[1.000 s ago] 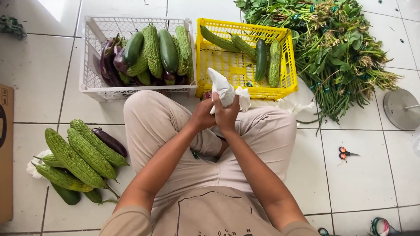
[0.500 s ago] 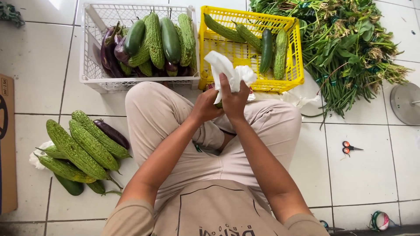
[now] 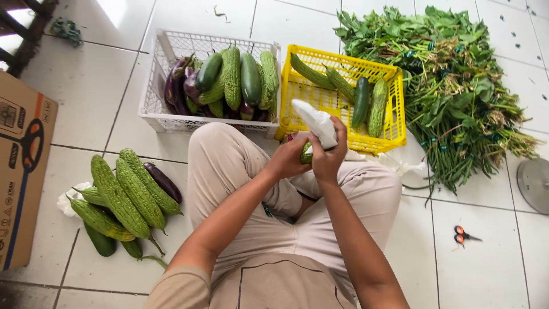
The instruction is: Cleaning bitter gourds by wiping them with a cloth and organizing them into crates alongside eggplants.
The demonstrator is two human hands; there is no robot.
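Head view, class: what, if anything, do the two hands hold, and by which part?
Both hold one green vegetable in a white wrapper. The left hand grips its bare lower end; the right hand clasps the wrapped part just above.

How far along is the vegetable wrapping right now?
Done: none of the gourds and cucumbers in the yellow crate or the white crate shows a wrap. In hand: both hands, left hand and right hand, grip a green vegetable partly covered by a white wrap. Left: the unwrapped bitter gourd pile on the floor.
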